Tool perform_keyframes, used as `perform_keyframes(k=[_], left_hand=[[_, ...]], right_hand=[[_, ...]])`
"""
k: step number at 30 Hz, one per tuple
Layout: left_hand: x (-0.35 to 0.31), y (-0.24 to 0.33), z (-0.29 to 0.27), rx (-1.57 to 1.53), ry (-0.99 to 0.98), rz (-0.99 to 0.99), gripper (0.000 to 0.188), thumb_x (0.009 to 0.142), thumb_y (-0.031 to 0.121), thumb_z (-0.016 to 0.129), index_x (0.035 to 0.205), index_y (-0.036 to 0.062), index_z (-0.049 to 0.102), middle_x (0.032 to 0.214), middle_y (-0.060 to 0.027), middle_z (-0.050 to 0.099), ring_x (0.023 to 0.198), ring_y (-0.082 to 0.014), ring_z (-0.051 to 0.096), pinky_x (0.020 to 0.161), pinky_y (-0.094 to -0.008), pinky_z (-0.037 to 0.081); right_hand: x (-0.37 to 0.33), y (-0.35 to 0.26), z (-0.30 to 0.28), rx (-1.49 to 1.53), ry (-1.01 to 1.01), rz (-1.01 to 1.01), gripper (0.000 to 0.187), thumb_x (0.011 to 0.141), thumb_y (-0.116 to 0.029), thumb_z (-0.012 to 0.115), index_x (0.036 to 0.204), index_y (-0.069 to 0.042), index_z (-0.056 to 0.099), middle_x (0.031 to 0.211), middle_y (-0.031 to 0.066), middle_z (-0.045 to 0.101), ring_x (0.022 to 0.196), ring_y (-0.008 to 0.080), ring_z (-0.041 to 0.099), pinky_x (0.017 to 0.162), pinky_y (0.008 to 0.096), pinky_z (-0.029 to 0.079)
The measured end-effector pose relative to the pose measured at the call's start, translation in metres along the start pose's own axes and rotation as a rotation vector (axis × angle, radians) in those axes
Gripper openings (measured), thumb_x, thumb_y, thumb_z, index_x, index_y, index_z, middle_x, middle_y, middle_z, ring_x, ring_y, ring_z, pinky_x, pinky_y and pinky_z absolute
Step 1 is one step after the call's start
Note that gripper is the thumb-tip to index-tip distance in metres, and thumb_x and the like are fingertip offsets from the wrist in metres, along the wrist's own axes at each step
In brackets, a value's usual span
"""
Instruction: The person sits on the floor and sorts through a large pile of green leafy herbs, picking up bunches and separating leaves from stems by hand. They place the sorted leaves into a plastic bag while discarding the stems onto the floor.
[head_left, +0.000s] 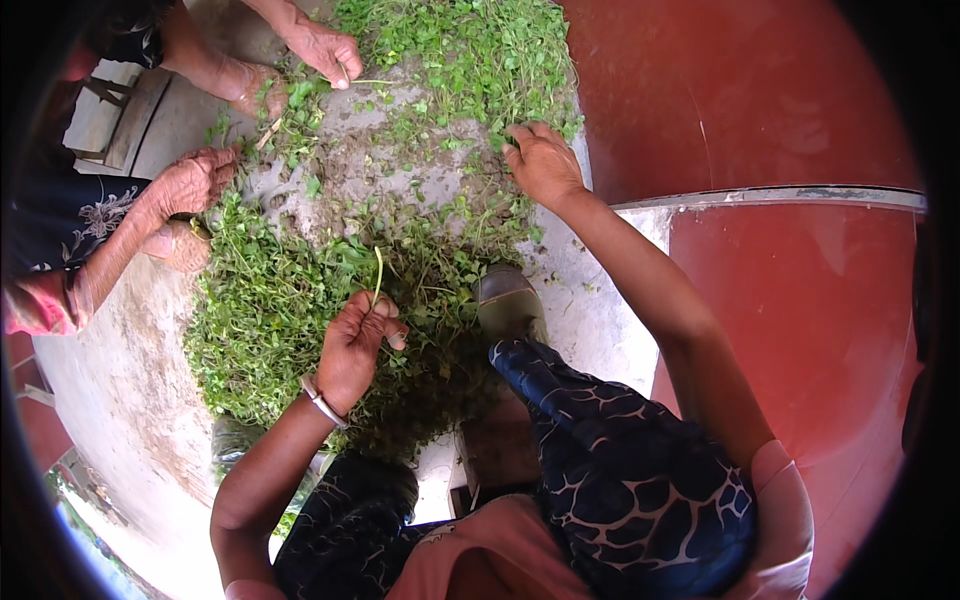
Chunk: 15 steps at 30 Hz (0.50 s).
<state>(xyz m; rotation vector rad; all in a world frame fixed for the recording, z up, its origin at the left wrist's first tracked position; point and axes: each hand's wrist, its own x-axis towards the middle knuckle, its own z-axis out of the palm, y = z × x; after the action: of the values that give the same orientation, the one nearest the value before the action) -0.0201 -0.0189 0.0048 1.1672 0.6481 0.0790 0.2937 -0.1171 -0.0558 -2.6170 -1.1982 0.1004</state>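
At 8 o'clock from centre: left hand (362, 325), thumb and fingers pinching pale stem (379, 268) above near greens (255, 320), heaped toward 9 o'clock. At 1 o'clock: right hand (546, 168), fingers loosely bent at edge of far greens (490, 55), 12 o'clock; grip on any sprig, cannot tell. Apparent step: picking over greens by stem. Next move likely calls for laying pinched stem aside, separating another gently.

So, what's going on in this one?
The person's left hand pinches a pale stem over a heap of leafy greens on the floor. The right hand is at the edge of a farther green pile. At the upper left, a co-worker's hand holds another stem.
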Motion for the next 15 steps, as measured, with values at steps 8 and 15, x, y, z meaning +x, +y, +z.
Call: perform_keyframes(k=[8,15], left_hand=[[0.004,-0.006,-0.003,0.003,0.048,-0.069,0.014,0.096,0.013,0.042,0.09,0.0027,0.049,0.063,-0.0048,0.055,0.066,-0.0159,0.057,0.071,-0.0288,0.045],[0.012,0.012,0.005,-0.168,0.163,-0.248,0.012,0.093,0.021,0.048,0.092,0.0083,0.048,0.059,0.0015,0.046,0.049,-0.0097,0.043,0.056,-0.0275,0.042]], right_hand=[[0.012,0.003,0.011,0.204,-0.073,-0.102,0.027,0.089,-0.025,0.047,0.106,-0.008,0.059,0.1,0.0166,0.057,0.097,0.0348,0.052,0.087,0.0415,0.042],[-0.021,-0.014,-0.01,0.421,0.012,-0.164,0.023,0.089,-0.018,0.048,0.103,-0.003,0.058,0.094,0.0169,0.057,0.092,0.0353,0.053,0.081,0.0421,0.042]])
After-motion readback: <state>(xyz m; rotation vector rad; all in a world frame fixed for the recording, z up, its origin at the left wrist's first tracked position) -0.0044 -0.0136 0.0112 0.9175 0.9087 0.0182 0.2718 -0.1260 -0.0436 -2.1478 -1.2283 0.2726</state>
